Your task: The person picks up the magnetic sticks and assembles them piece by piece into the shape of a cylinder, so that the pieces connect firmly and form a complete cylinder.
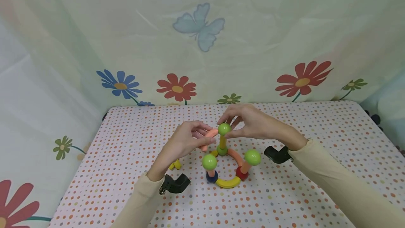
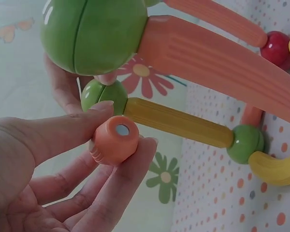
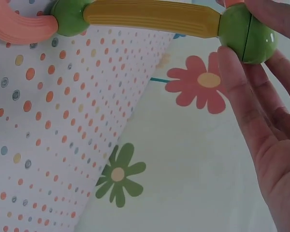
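Note:
My left hand (image 1: 183, 137) pinches a salmon-coloured magnetic rod (image 1: 212, 133) between thumb and fingers. One end of it, with a round metal disc, faces the camera in the left wrist view. Its far end meets or nearly meets a green ball (image 3: 249, 35). My right hand (image 1: 253, 122) grips that ball with thumb and fingertips, on top of an upright yellow rod (image 3: 154, 17). Below, a ring of curved rods and balls lies on the table. Two salmon uprights topped by green balls (image 1: 209, 162) (image 1: 252, 157) rise from its blue ball (image 1: 212, 176) and red ball (image 1: 242, 172).
Several yellow pieces (image 1: 175, 165) lie left of the ring, partly behind my left wrist. Another salmon end (image 1: 204, 147) shows under my left hand; whether it is a separate piece I cannot tell. A flowered curtain (image 1: 253, 45) hangs behind the dotted table (image 1: 303, 200).

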Tool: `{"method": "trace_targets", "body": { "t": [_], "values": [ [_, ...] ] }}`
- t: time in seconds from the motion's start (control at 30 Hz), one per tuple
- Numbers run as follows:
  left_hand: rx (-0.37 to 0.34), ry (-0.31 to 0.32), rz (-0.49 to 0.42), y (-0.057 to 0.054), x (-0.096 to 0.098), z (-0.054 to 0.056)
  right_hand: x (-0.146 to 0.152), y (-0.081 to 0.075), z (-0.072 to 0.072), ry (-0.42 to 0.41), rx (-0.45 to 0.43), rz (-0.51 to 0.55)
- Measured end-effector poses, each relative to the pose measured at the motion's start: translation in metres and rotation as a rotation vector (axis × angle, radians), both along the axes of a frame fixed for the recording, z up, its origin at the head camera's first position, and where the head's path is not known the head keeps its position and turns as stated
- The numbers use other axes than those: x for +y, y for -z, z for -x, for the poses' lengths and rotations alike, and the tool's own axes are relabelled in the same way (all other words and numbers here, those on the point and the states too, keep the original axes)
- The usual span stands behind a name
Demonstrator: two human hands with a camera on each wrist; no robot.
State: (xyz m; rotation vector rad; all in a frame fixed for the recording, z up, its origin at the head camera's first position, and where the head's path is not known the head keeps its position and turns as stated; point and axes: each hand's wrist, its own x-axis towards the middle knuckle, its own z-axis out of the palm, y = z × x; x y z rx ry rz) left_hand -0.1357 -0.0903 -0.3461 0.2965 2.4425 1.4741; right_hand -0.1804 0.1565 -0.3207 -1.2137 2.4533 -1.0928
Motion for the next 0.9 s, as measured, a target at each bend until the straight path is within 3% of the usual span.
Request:
{"method": "trace_targets", "body": {
  "t": [0.23, 0.37, 0.43, 0.53, 0.7, 0.9],
  "values": [
    [-0.050, 0.102, -0.104, -0.001, -0.006, 0.001, 0.001, -0.004, -0.005, 0.049, 0.059, -0.033],
    [-0.105, 0.140, -0.182, 0.001, -0.009, 0.004, -0.005, -0.024, -0.022, 0.111, 0.128, -0.018],
    [-0.115, 0.149, -0.195, 0.002, -0.011, 0.005, -0.014, -0.037, -0.035, 0.089, 0.156, -0.013],
    [-0.120, 0.148, -0.193, 0.003, -0.013, 0.007, -0.031, -0.045, -0.057, -0.017, 0.198, -0.072],
    [-0.144, 0.128, -0.195, 0.004, -0.014, 0.007, -0.050, -0.034, -0.081, -0.130, 0.244, -0.239],
    [-0.183, 0.110, -0.228, 0.006, -0.012, 0.008, -0.053, -0.023, -0.081, -0.132, 0.269, -0.260]
  ]
}}
